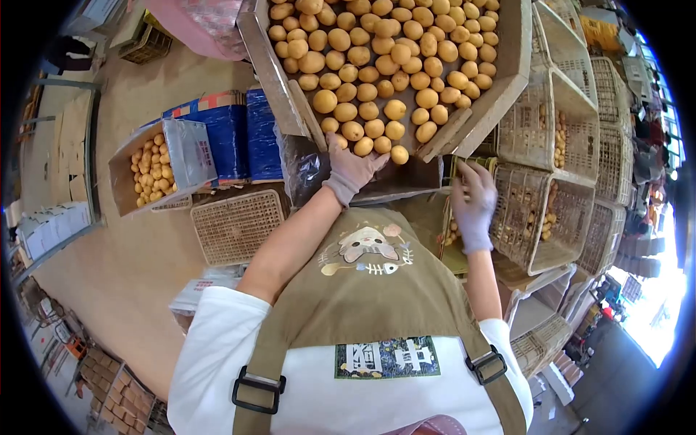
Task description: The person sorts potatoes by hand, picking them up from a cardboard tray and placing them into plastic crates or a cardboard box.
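Note:
Round yellow-brown fruits point(384, 65), whose exact kind I cannot make out, cover a wood-sided sorting tray point(482, 119) that narrows toward me. At its near mouth my left hand point(351, 167), in a pale glove, has thumb and fingers apart against the front fruits; part of the fingers is hidden by them. My right hand point(475, 203), also gloved, hangs at the tray's right over a yellow-green crate point(455, 259) with some fruits in it. Its fingers are loosely bent and apart, with nothing visible between them. Below the mouth is a dark-lined gap point(399, 190).
Stacked pale plastic crates point(518, 210), some holding fruits, rise close on my right. To the left are a cardboard box point(192, 152) of fruits, blue-wrapped boxes point(225, 141) and an upturned-looking crate point(239, 226). A pink cloth point(199, 25) shows beside the tray's far left.

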Action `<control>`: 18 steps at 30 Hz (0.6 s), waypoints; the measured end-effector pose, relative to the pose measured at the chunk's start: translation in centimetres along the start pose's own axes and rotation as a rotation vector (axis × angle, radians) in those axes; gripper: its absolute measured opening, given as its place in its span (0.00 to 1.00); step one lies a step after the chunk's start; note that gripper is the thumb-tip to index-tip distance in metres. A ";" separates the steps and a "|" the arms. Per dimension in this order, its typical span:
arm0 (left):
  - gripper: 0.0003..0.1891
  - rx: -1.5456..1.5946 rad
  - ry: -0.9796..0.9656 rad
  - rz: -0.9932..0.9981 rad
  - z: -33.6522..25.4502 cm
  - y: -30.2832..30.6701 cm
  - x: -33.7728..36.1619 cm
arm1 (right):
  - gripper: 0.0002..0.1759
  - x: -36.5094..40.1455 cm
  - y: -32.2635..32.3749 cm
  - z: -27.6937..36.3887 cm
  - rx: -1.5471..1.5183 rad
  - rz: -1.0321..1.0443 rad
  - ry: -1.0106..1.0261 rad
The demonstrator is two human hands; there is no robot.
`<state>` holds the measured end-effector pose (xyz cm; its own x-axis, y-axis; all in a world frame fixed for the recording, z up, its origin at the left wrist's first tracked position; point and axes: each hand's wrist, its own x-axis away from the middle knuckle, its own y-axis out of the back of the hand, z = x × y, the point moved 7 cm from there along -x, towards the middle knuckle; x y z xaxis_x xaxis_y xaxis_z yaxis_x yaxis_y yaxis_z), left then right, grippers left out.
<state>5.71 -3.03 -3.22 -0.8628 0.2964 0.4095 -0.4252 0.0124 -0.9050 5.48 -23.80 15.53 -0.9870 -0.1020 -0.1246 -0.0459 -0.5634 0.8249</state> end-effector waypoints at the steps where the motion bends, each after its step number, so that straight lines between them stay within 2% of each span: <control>1: 0.48 -0.021 0.014 -0.048 0.0 0.0 0.1 | 0.22 -1.3 -2.1 2.9 0.045 0.008 0.173; 2: 0.48 0.030 0.053 0.037 0.2 -0.3 -0.1 | 0.21 -2.5 -4.3 5.5 0.091 0.017 0.348; 4: 0.49 0.139 0.124 0.203 -0.2 0.8 -0.5 | 0.19 -4.5 -10.6 7.8 -0.009 0.215 0.365; 5: 0.49 0.020 0.172 -0.073 -0.5 4.5 -0.5 | 0.20 -5.0 -13.7 8.1 0.085 0.305 0.319; 8: 0.49 -0.036 0.028 -0.249 -0.4 2.2 0.5 | 0.21 -5.9 -20.5 7.8 0.311 0.488 0.271; 9: 0.48 -0.069 -0.001 -0.257 -0.6 2.6 0.2 | 0.22 -6.1 -21.8 7.4 0.383 0.527 0.261; 10: 0.47 -0.064 0.019 -0.247 -0.4 1.8 0.6 | 0.20 -6.1 -21.2 7.7 0.323 0.448 0.312; 12: 0.46 -0.085 0.038 -0.169 -0.4 1.8 0.6 | 0.21 -6.1 -19.8 7.2 0.139 0.457 0.281; 13: 0.45 -0.127 0.029 -0.067 -0.8 2.0 0.5 | 0.22 -6.1 -18.0 7.0 -0.090 0.448 0.226; 14: 0.45 -0.094 0.035 -0.046 -0.6 0.9 0.6 | 0.24 -6.3 -16.4 7.0 -0.319 0.437 0.181; 15: 0.45 -0.061 0.042 -0.025 -0.4 -0.2 0.8 | 0.31 -6.6 -16.5 6.2 -0.718 0.457 0.097; 16: 0.46 0.029 0.106 0.012 -0.4 0.4 0.5 | 0.34 -6.8 -15.4 6.0 -1.070 0.711 -0.435; 18: 0.46 0.052 0.110 0.023 -0.4 0.3 0.3 | 0.39 -7.9 -10.6 7.9 -1.738 0.675 -0.493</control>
<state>5.44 -2.52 -3.39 -0.8383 0.3993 0.3711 -0.4220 -0.0446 -0.9055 12.58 -10.53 12.10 -0.7370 -0.5891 0.3313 0.1779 -0.6419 -0.7459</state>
